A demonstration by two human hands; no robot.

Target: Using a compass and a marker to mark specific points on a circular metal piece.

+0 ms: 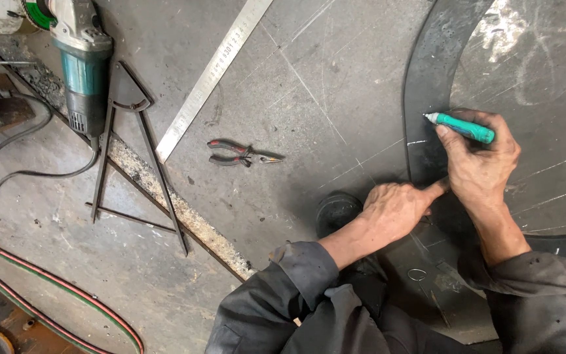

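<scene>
Steel sheet (309, 72): grey and scratched, it fills most of the view, with chalk lines crossing it.
Curved plate (427, 72): a dark, arc-shaped piece that lies on the sheet at the right, its edge sweeping from the top down toward the hands.
Grinder (81, 59): teal and grey, it lies at the upper left beside the sheet's edge, its cord trailing off to the left.
Dividers (132, 151): a large black pair, legs spread, lying just beside the grinder and across the sheet's edge.
Ruler (212, 72): long, steel, set on a slant on the sheet, well apart from the hands.
Hoses (60, 288): red and green, running together across the floor at the lower left.
Right hand (483, 164): fingers closed around the marker, held over the curved plate.
Left hand (397, 208): loosely curled and holding nothing, forefinger stretched out to press on the curved plate just below the right hand.
Pliers (234, 153): red-handled, small, lying on the sheet between the ruler and the hands.
Marker (461, 126): teal, gripped in the right hand, its white tip pointing left near the plate's inner edge.
</scene>
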